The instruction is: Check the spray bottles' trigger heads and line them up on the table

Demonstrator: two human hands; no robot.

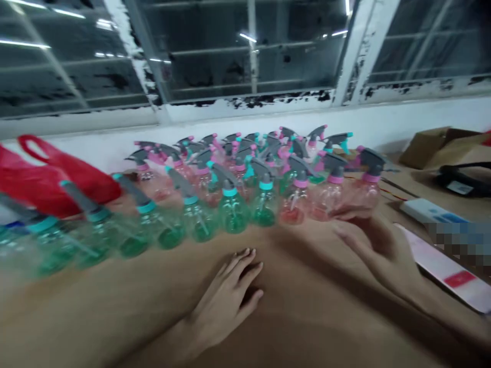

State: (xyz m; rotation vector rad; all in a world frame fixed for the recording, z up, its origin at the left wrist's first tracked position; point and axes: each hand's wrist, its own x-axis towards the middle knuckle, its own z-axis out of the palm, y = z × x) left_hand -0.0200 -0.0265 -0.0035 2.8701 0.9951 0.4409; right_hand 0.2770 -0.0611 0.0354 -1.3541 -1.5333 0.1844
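Note:
My left hand (224,301) is over the brown tabletop (153,306), its fingers spread and nothing in it. My right hand (387,258) is at the right end of the front row, its thumb apart from its fingers. Its fingertips are right by the lower part of a pink spray bottle (366,191); blur hides whether they touch it. To its left stand more pink spray bottles (293,209). Farther left runs a row of green spray bottles (233,214) with turquoise collars and grey trigger heads. Behind them several more spray bottles (203,174) are crowded together.
A red plastic bag (72,179) lies at the left by the wall. On the right are an open cardboard box (433,148), a black item with a white label (460,184), a white and blue box (433,212) and a flat pink-white box (452,268). Windows (245,51) line the back.

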